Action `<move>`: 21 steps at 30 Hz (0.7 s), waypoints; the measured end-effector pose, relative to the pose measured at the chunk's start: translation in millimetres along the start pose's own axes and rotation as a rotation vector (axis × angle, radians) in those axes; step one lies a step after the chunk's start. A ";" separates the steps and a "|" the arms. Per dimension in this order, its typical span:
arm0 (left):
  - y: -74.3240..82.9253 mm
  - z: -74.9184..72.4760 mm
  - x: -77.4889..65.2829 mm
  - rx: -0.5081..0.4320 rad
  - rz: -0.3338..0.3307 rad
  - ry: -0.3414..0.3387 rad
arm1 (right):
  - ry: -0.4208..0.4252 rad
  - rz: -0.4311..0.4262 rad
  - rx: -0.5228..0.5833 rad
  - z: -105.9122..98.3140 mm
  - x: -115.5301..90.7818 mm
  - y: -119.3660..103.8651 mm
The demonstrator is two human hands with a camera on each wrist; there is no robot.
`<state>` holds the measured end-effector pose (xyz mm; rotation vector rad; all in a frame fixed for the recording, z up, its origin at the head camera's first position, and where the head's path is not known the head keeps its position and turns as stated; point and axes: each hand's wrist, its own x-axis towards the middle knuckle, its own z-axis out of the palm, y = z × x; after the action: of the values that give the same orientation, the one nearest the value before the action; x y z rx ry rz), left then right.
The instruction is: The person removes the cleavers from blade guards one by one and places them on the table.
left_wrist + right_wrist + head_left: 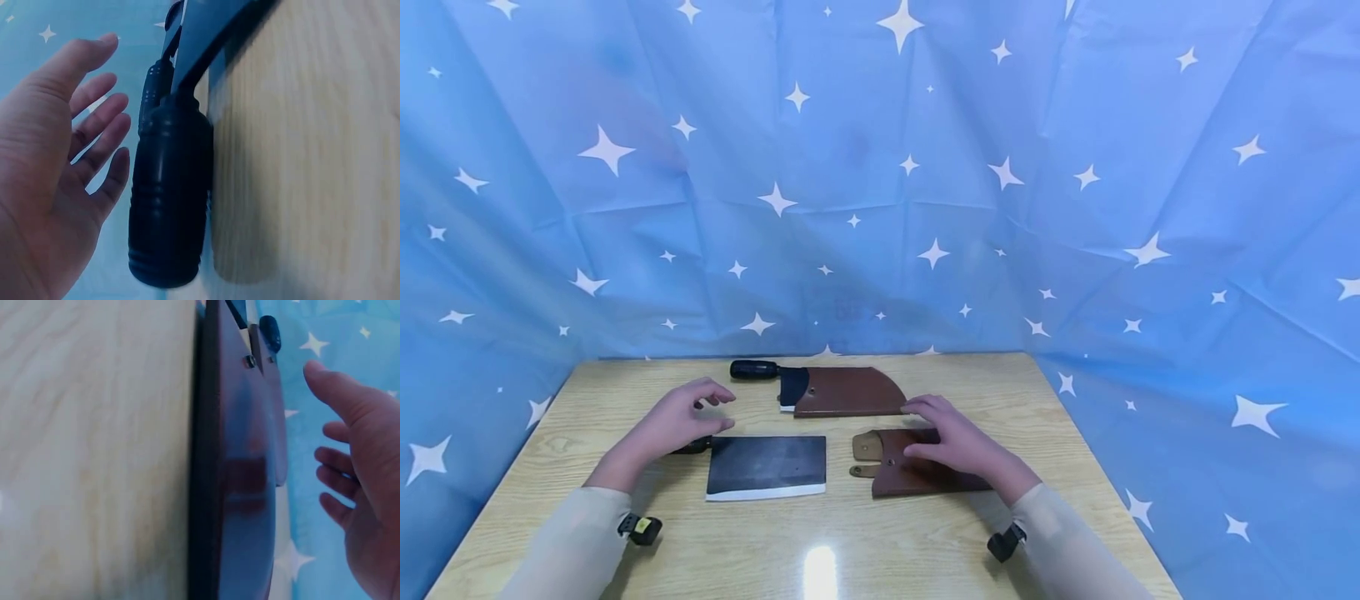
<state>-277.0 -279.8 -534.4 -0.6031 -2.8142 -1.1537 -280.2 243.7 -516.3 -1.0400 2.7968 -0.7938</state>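
A bare cleaver [767, 467] lies flat on the table, its dark blade toward the middle and its pale edge toward me. My left hand [681, 421] hovers above its black handle [169, 194], fingers loosely bent and holding nothing. To the right lies a brown leather sheath [898, 475] with a tan strap end [867, 447]. Over that sheath is my right hand [951, 437], fingers relaxed, with nothing in its grasp. Farther back, a second cleaver rests in its own brown sheath [850, 392], its black handle [754, 369] pointing left.
The wooden table [760, 550] shows a bright glare spot near its front. A blue cloth [850, 283] with white stars hangs behind it and along both sides. Each wrist wears a small black camera, such as the left one [643, 530].
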 end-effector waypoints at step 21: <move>11.5 19.9 80.5 0.227 0.059 0.046 | -0.077 0.030 0.001 0.4 76.5 2.0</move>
<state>-345.0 -231.5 -526.5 -0.6262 -2.8122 -0.8114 -340.3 197.1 -508.1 -1.0035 2.7409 -0.7348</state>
